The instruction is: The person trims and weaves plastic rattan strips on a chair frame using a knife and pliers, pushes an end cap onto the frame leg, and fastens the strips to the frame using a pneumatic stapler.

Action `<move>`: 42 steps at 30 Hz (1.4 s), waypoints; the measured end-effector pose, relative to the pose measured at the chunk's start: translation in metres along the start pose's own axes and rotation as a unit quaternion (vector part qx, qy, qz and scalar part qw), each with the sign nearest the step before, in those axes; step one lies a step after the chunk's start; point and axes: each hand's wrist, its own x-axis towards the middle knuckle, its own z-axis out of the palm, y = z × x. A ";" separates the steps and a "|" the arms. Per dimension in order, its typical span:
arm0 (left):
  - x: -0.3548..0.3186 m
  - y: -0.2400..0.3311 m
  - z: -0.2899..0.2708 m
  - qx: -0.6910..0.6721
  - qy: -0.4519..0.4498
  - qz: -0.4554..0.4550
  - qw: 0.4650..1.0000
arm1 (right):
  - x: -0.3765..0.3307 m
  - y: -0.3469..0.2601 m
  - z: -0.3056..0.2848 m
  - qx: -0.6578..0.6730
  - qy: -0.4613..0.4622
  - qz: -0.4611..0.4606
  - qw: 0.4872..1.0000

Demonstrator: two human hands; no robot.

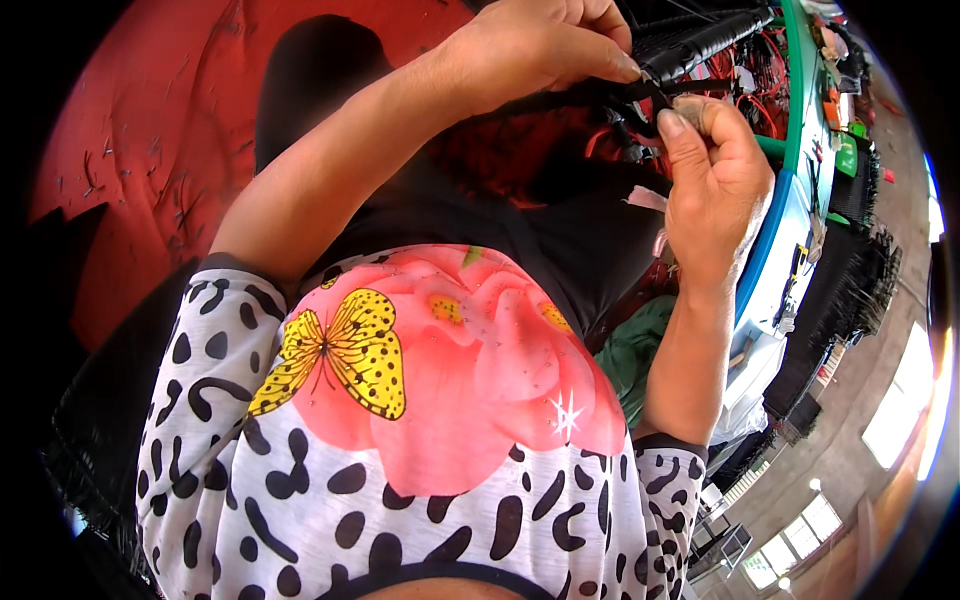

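At the top of the view, my left hand (545, 45) is closed, its thumb and forefinger pinched at the end of a dark, glossy wrapped cable bundle (712, 47). My right hand (715, 175) is closed too, thumb against a bent forefinger, just right of and below the left one. Between the two pinches runs a short black strip (648, 102) that looks like tape or thin cable; its exact kind is too small to make out. The fingertips of both hands are close together but apart. Part of the strip is hidden behind my right fingers.
Red and black wires (765, 90) lie in a heap beyond my right hand, inside a green rim (795, 90). A white worktop (775, 265) with a blue edge curves along the right. Black cable bundles (830, 290) hang past it. Red sheeting (150, 130) with dark scraps spreads at left.
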 end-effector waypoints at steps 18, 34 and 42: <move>-0.003 -0.002 -0.001 -0.077 -0.010 0.000 0.997 | 0.025 -0.003 -0.014 0.205 -0.174 0.118 0.956; -0.006 -0.007 -0.003 -0.026 -0.008 0.005 1.000 | 0.018 0.005 -0.016 0.098 -0.236 0.135 0.957; -0.007 -0.006 -0.005 -0.013 -0.015 0.007 1.000 | 0.022 0.004 -0.013 0.080 -0.251 0.112 0.958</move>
